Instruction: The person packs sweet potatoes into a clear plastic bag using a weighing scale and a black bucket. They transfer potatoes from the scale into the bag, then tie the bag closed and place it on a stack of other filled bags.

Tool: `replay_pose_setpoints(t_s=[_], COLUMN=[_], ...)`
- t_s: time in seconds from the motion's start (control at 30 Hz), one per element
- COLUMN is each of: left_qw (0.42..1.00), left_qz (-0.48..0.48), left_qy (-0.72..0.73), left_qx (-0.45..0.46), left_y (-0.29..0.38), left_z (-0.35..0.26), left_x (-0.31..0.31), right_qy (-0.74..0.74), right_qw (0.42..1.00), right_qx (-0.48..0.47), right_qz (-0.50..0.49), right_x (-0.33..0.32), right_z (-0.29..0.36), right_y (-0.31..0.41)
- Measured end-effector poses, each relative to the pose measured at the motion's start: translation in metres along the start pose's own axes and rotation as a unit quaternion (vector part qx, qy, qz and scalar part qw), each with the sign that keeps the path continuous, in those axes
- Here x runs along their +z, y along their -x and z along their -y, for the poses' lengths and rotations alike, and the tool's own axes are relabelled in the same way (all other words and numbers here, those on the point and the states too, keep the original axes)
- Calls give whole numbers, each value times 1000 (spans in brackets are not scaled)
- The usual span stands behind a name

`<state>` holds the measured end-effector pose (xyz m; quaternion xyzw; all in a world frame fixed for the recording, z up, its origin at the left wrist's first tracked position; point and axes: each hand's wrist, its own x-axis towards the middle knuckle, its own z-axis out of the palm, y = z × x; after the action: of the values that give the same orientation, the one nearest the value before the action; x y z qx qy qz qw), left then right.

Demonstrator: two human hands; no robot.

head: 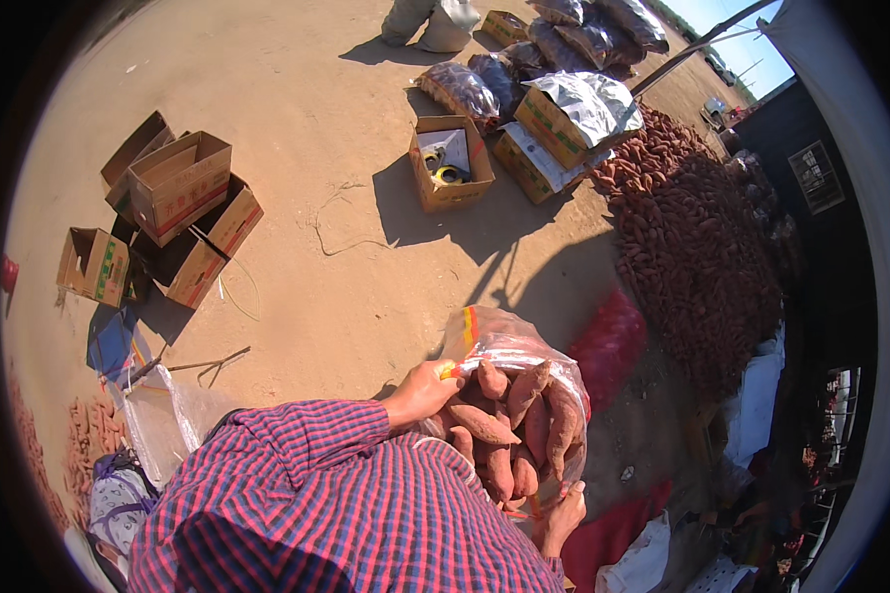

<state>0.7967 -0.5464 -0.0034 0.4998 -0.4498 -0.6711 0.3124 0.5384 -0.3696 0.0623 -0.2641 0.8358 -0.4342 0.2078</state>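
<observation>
Close against my body is a clear plastic bag (508, 333) with a red and yellow stripe, its mouth spread wide. Sweet potatoes (483, 424) fill it up to the opening. My left hand (424, 391) grips the rim on the far left side, thumb over the folded edge. On the near right side my right hand (562, 514) pinches the rim between thumb and fingers. The lower part of the bag is hidden by the sweet potatoes and my checked shirt.
A red mesh sack (610, 348) lies just right of the bag, before a large sweet potato heap (693, 267). Cardboard boxes (180, 185) are stacked at left. Ahead stands a box with tape rolls (452, 194), near filled bags (460, 90). Part of another person (119, 504) shows at lower left.
</observation>
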Motion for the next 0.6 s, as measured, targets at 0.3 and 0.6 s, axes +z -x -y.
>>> replay_pose_setpoints(t_s=[0.3, 0.6], left_qw=[981, 917], left_qz=[-186, -380], left_qy=[-49, 76], left_qx=[15, -97], left_y=[-138, -161], left_z=[-25, -46], left_x=[-115, -207], right_qy=[-23, 60], right_qw=[990, 936], right_qx=[-78, -149], right_qz=[114, 315], right_x=[195, 366], right_z=[83, 209], right_y=[-164, -229])
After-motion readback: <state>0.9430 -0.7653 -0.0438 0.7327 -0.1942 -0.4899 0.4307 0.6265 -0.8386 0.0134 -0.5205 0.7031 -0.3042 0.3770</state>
